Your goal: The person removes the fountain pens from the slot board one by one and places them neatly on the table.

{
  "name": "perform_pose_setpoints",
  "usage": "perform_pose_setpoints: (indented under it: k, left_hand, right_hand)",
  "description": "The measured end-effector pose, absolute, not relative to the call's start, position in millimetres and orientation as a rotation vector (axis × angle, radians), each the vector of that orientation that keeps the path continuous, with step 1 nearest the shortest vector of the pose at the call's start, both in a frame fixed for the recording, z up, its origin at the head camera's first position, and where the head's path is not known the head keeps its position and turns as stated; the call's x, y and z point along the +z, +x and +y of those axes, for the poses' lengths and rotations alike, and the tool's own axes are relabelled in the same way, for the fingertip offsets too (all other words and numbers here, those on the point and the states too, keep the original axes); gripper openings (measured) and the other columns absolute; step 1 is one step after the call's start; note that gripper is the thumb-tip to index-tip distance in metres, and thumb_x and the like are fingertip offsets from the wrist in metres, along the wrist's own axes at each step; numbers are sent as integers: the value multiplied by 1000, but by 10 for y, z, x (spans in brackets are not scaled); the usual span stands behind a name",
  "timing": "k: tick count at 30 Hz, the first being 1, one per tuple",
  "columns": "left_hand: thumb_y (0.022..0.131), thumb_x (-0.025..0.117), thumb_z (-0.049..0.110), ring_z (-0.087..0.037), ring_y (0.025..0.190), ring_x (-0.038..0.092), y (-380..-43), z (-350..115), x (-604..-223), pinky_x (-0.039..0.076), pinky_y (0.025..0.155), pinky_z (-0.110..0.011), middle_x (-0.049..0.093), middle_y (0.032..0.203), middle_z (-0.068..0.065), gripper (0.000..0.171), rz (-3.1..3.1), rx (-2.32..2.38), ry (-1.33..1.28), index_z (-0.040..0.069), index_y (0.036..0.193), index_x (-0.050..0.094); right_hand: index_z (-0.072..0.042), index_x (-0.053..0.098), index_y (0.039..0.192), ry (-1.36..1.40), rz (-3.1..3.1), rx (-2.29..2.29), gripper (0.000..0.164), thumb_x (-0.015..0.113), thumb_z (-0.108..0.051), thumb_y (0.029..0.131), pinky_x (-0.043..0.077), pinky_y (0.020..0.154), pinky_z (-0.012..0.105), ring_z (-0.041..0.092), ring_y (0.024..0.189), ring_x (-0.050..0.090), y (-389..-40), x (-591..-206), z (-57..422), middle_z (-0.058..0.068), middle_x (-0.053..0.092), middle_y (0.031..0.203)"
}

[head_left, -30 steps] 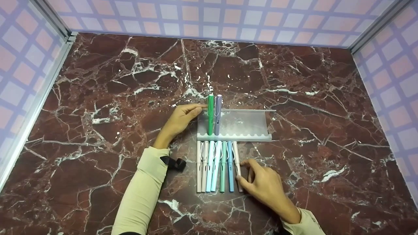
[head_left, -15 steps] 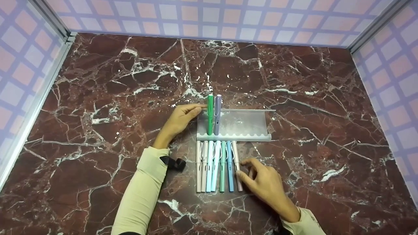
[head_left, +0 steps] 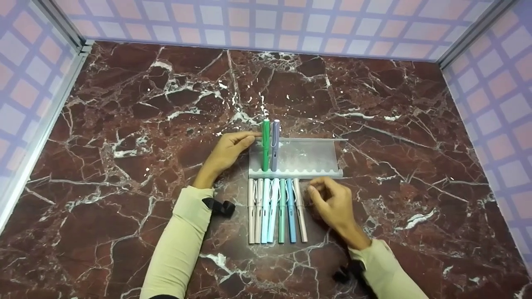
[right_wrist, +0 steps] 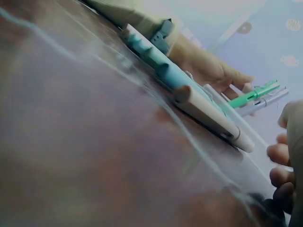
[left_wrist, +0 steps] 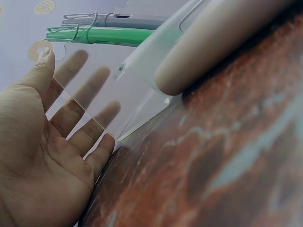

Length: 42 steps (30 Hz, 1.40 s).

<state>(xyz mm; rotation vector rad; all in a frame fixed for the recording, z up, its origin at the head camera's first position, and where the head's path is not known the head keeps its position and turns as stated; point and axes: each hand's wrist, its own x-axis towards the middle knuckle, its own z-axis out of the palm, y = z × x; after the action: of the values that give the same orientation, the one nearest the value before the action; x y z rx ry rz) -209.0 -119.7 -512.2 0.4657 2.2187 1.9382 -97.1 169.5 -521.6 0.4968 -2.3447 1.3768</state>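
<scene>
A clear acrylic pen stand with a scalloped front ledge stands mid-table. In its left slots lean a green pen and a purple pen. My left hand is at the stand's left side, its fingers extended behind the clear panel in the left wrist view, thumb beside the edge. Before the ledge lies a row of capped pens: beige ones, light cyan ones, a green one, a blue pen and a beige pen at the right end. Beside that one, my right hand hovers with loosely curled fingers, holding nothing.
The table has a dark red marble pattern with white veins. Checked panels rise along its back and sides. A black strap with a small device sits at the left cuff, and another at the right.
My right hand has left the beige pen at the row's right end and moved up toward the ledge. The left hand has stayed by the stand. The head view has shifted slightly.
</scene>
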Motion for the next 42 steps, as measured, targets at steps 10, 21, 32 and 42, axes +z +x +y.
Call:
perform_pose_setpoints:
  k: [10, 21, 32, 42]
  left_hand:
    - [104, 55, 18, -31, 120, 61, -2092, -1205, -5133, 48, 106, -39, 65, 132, -16, 30, 2196, 1949, 480, 0, 125, 66]
    - [104, 55, 15, -30, 120, 62, -2066, -1212, -5145, 49, 106, -38, 66, 131, -17, 29, 2195, 1968, 478, -2, 124, 66]
    - [104, 54, 14, -30, 122, 62, -2089, -1212, -5096, 48, 107, -39, 66, 130, -17, 28, 2172, 1969, 502, -2, 125, 66]
    - [104, 54, 23, -27, 124, 60, -2081, -1221, -5112, 46, 109, -40, 65, 132, -14, 33, 2175, 1955, 520, 1, 126, 66]
  right_hand:
    - [1, 70, 86, 524, -2095, 1330, 6, 66, 4, 82, 42, 45, 15, 8, 49, 51, -1349, -5171, 1507, 5, 65, 63]
    - [6, 68, 99, 367, -2265, 1851, 10, 65, 5, 89, 57, 56, 28, 32, 63, 66, -1560, -4972, 1213, 24, 71, 88]
    - [-2, 70, 115, 382, -2674, 1741, 29, 77, -13, 89, 60, 70, 27, 20, 78, 71, -1640, -4885, 1086, 11, 75, 96]
    - [-3, 71, 114, 489, -2803, 1506, 27, 75, -13, 89, 60, 79, 30, 20, 86, 70, -1633, -4904, 1092, 9, 76, 99]
